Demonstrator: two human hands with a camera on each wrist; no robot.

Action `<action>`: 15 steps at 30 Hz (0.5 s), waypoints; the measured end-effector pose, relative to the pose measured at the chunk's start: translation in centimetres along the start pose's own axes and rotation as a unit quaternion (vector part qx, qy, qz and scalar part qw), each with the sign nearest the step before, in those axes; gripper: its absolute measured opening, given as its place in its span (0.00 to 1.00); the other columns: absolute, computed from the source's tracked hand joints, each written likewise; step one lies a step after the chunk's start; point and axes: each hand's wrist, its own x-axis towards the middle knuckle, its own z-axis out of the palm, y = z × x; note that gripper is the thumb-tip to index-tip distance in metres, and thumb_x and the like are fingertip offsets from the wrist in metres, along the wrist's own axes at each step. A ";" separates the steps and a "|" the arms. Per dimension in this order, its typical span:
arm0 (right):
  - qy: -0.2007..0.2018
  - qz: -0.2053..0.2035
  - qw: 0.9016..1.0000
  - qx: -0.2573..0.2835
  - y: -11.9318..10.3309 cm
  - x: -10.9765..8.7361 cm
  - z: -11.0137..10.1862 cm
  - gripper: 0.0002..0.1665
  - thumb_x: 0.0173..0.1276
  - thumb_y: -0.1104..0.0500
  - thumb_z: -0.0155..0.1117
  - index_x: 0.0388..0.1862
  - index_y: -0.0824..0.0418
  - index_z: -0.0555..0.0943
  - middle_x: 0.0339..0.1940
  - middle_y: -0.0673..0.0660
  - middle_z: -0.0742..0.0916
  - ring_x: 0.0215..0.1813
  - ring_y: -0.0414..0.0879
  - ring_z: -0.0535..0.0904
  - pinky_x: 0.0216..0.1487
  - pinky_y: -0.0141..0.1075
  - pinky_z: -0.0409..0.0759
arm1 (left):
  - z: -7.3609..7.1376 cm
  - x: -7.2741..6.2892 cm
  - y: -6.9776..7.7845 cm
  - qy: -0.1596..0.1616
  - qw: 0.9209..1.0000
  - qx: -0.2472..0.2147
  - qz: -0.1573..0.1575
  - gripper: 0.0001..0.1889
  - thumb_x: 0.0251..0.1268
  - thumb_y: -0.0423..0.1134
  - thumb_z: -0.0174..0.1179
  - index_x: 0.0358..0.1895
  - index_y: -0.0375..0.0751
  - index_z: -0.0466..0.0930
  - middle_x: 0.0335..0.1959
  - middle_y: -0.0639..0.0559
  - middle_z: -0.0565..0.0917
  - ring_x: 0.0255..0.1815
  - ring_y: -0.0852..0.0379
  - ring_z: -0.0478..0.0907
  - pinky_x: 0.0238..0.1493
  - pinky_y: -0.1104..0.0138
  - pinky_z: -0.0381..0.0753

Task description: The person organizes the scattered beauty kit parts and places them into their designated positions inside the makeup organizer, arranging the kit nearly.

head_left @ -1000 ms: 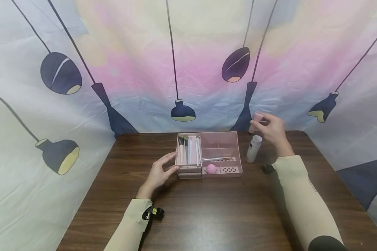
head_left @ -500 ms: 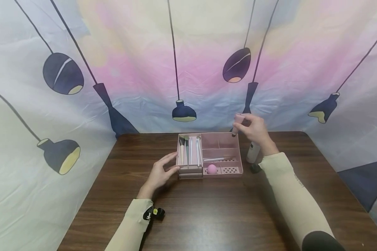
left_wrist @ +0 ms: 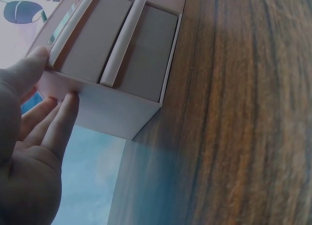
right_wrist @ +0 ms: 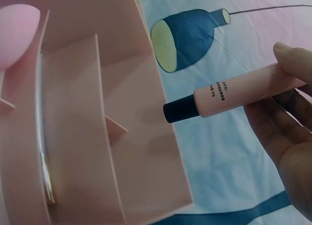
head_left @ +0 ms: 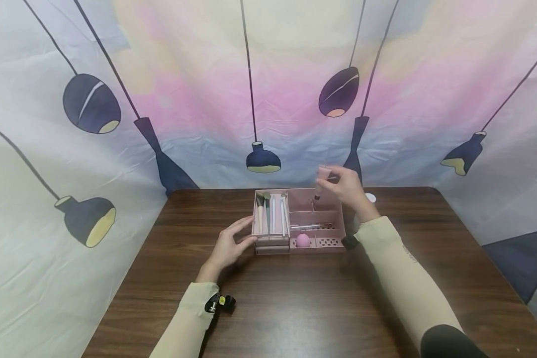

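A pink desktop organizer (head_left: 301,200) stands at the back of the table. My left hand (head_left: 223,248) touches its left side, the thumb at the front corner by the drawers (left_wrist: 90,40) and the fairly straight fingers against the side wall. My right hand (head_left: 349,189) pinches a pink cosmetic tube (right_wrist: 239,91) near its flat end, the black cap tilted downward. That tube hangs above the organizer's rear compartments, touching nothing below. Several makeup brushes (head_left: 267,211) lie in the upper left tray. A pink makeup sponge (head_left: 303,240) sits in a front compartment, and a slim metallic stick (head_left: 311,226) lies behind it.
A bottle with a white cap (head_left: 370,198) stands right of the organizer, mostly hidden behind my right wrist. The brown wooden table (head_left: 286,303) extends toward me. A fabric backdrop (head_left: 206,99) printed with lamps hangs just behind the table's rear edge.
My right hand has carried the pink tube leftward, from beyond the white bottle to above the organizer's rear compartments. The left hand has stayed at the organizer's side.
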 end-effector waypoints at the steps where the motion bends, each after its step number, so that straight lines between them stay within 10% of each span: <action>1: -0.003 -0.002 1.000 0.001 0.0 0.1 0.3 0.20 0.61 0.56 0.73 0.49 0.64 0.85 0.51 0.63 0.87 0.44 0.57 0.87 0.44 0.45 0.87 | 0.0 0.0 0.0 0.000 1.000 -0.003 -0.002 0.27 0.59 0.26 0.66 0.64 0.27 0.72 0.65 0.34 0.73 0.65 0.38 0.71 0.55 0.69 0.80; 15: -0.040 0.008 0.999 0.005 0.1 0.0 3.2 0.21 0.61 0.56 0.73 0.51 0.65 0.84 0.48 0.64 0.86 0.47 0.57 0.85 0.48 0.46 0.86 | 0.1 0.0 -0.1 0.003 1.000 -0.018 -0.004 0.27 0.59 0.25 0.66 0.64 0.27 0.72 0.65 0.34 0.73 0.66 0.39 0.72 0.56 0.68 0.80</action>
